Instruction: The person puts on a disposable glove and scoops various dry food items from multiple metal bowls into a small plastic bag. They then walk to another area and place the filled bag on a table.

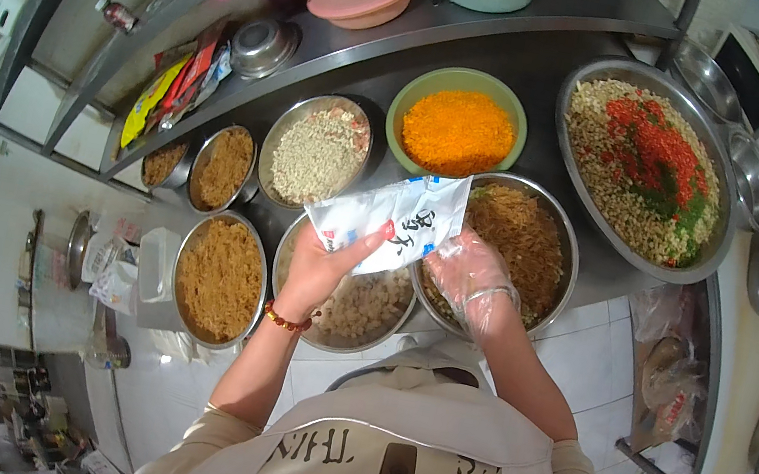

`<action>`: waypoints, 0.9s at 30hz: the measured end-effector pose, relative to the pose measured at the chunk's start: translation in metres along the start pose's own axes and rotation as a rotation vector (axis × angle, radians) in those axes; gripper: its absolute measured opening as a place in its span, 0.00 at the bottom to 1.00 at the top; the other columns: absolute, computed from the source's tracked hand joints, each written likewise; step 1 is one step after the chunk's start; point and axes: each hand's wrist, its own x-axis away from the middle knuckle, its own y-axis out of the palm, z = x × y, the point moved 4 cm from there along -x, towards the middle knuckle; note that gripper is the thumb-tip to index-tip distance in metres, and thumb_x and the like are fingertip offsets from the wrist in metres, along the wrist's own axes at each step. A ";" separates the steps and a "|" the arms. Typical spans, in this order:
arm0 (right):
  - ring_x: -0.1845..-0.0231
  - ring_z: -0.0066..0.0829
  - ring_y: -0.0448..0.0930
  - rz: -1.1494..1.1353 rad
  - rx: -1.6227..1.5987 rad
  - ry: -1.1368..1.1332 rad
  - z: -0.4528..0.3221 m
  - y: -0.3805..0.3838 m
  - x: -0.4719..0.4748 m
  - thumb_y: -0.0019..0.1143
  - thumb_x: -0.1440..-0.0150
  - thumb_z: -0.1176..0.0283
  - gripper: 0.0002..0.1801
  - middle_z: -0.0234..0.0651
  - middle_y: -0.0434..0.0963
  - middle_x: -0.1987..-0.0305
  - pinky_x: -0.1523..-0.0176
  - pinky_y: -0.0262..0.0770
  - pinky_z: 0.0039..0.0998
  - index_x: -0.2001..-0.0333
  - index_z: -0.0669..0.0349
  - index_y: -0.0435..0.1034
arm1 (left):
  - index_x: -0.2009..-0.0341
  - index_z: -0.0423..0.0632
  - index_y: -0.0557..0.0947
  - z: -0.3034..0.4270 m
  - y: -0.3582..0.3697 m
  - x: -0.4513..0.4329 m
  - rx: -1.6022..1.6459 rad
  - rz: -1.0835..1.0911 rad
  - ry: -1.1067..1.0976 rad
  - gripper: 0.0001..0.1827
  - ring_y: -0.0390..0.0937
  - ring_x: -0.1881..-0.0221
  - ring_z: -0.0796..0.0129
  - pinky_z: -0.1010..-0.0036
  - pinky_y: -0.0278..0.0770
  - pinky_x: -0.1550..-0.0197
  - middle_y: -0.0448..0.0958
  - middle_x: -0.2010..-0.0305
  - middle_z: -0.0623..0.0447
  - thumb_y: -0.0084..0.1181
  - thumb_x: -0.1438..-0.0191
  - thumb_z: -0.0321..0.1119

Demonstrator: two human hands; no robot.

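Observation:
A white plastic packet [423, 207] with blue and red marks and printed writing lies slanted across both hands. My left hand [322, 257], bare and with a beaded bracelet at the wrist, grips its left end, thumb on top. At the other end my right hand [470, 264], in a clear plastic glove, holds the packet's lower corner; its fingers are partly hidden. Below the packet is a steel bowl of pale crumbly pieces [362, 314]. Right under my right hand stands a steel bowl of brown shredded food [527, 240].
Beyond stand a green basin of orange crumbs [459, 129] and a steel bowl of pale chopped food [318, 154]. A large steel basin [646, 170] at right holds chopped food with red and green bits. Brown-filled bowls [220, 277] stand left. A raised metal shelf [378, 31] crosses behind.

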 end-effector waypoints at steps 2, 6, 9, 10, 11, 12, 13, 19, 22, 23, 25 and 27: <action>0.51 0.31 0.66 0.026 -0.037 -0.023 -0.003 0.000 0.001 0.32 0.41 0.67 0.15 0.38 0.66 0.53 0.48 0.63 0.32 0.55 0.63 0.61 | 0.61 0.41 0.76 0.003 0.004 -0.003 0.004 -0.008 0.032 0.12 0.70 0.64 0.79 0.82 0.67 0.61 0.75 0.65 0.57 0.55 0.53 0.27; 0.51 0.31 0.65 0.092 -0.070 -0.068 -0.006 0.001 0.005 0.34 0.42 0.69 0.15 0.39 0.66 0.52 0.46 0.62 0.33 0.53 0.65 0.60 | 0.62 0.41 0.76 0.008 0.009 -0.008 -0.006 -0.027 0.058 0.12 0.70 0.65 0.79 0.82 0.67 0.62 0.75 0.66 0.57 0.55 0.54 0.26; 0.50 0.32 0.65 0.120 0.097 -0.123 -0.007 0.003 0.008 0.34 0.42 0.71 0.15 0.40 0.66 0.52 0.46 0.62 0.34 0.53 0.66 0.60 | 0.62 0.41 0.76 0.010 0.012 -0.009 -0.059 -0.080 0.077 0.12 0.70 0.65 0.79 0.82 0.68 0.62 0.75 0.66 0.57 0.55 0.54 0.26; 0.50 0.33 0.65 0.141 0.163 -0.133 -0.006 0.003 0.008 0.34 0.43 0.71 0.15 0.40 0.66 0.52 0.46 0.62 0.35 0.54 0.66 0.60 | 0.62 0.41 0.76 0.010 0.013 -0.009 -0.059 -0.084 0.079 0.12 0.70 0.65 0.79 0.82 0.68 0.63 0.75 0.66 0.57 0.56 0.54 0.26; 0.50 0.32 0.65 0.149 0.097 -0.131 -0.006 0.003 0.008 0.34 0.43 0.72 0.15 0.40 0.66 0.52 0.46 0.62 0.35 0.54 0.66 0.60 | 0.62 0.41 0.76 0.010 0.013 -0.010 -0.060 -0.089 0.083 0.12 0.70 0.65 0.79 0.82 0.68 0.63 0.75 0.66 0.57 0.56 0.54 0.26; 0.51 0.32 0.65 0.165 0.010 -0.121 -0.005 0.003 0.008 0.34 0.43 0.72 0.15 0.39 0.66 0.52 0.46 0.62 0.34 0.54 0.66 0.60 | 0.62 0.41 0.76 0.010 0.013 -0.011 -0.063 -0.096 0.087 0.12 0.70 0.65 0.79 0.82 0.68 0.63 0.75 0.66 0.57 0.56 0.54 0.26; 0.51 0.32 0.65 0.147 -0.076 -0.114 -0.004 0.004 0.007 0.34 0.43 0.72 0.14 0.39 0.66 0.52 0.46 0.62 0.34 0.54 0.66 0.61 | 0.62 0.41 0.76 0.010 0.012 -0.011 -0.066 -0.082 0.083 0.12 0.70 0.65 0.79 0.82 0.68 0.63 0.75 0.66 0.57 0.56 0.54 0.26; 0.53 0.30 0.66 0.120 -0.029 -0.102 -0.003 0.002 0.006 0.36 0.44 0.71 0.14 0.37 0.67 0.54 0.48 0.63 0.32 0.54 0.64 0.62 | 0.62 0.41 0.76 0.012 0.009 -0.011 -0.069 -0.072 0.075 0.12 0.70 0.66 0.80 0.83 0.68 0.64 0.75 0.66 0.57 0.57 0.54 0.27; 0.53 0.29 0.66 0.075 0.303 -0.182 -0.004 0.003 0.007 0.37 0.44 0.70 0.14 0.36 0.67 0.55 0.49 0.64 0.31 0.55 0.63 0.62 | 0.63 0.41 0.76 0.014 0.009 -0.010 -0.113 -0.075 0.079 0.12 0.70 0.66 0.80 0.83 0.67 0.64 0.75 0.66 0.57 0.57 0.54 0.27; 0.53 0.29 0.66 0.091 0.498 -0.210 -0.005 0.002 0.007 0.37 0.44 0.70 0.14 0.36 0.67 0.55 0.50 0.64 0.31 0.55 0.63 0.62 | 0.63 0.41 0.76 0.014 0.009 -0.009 -0.122 -0.072 0.083 0.12 0.70 0.66 0.80 0.83 0.67 0.64 0.75 0.66 0.57 0.57 0.54 0.27; 0.53 0.29 0.66 0.079 0.584 -0.238 -0.006 0.004 0.006 0.37 0.44 0.69 0.15 0.36 0.67 0.55 0.51 0.64 0.30 0.54 0.63 0.62 | 0.63 0.41 0.76 0.013 0.008 -0.011 -0.114 -0.073 0.082 0.11 0.70 0.66 0.80 0.83 0.67 0.64 0.75 0.67 0.57 0.57 0.54 0.27; 0.53 0.29 0.66 0.162 0.264 -0.169 -0.005 -0.001 0.004 0.37 0.44 0.70 0.15 0.35 0.67 0.55 0.51 0.64 0.30 0.54 0.63 0.61 | 0.63 0.41 0.76 0.011 0.008 -0.009 -0.074 -0.062 0.064 0.11 0.70 0.66 0.79 0.82 0.67 0.64 0.75 0.66 0.57 0.57 0.55 0.27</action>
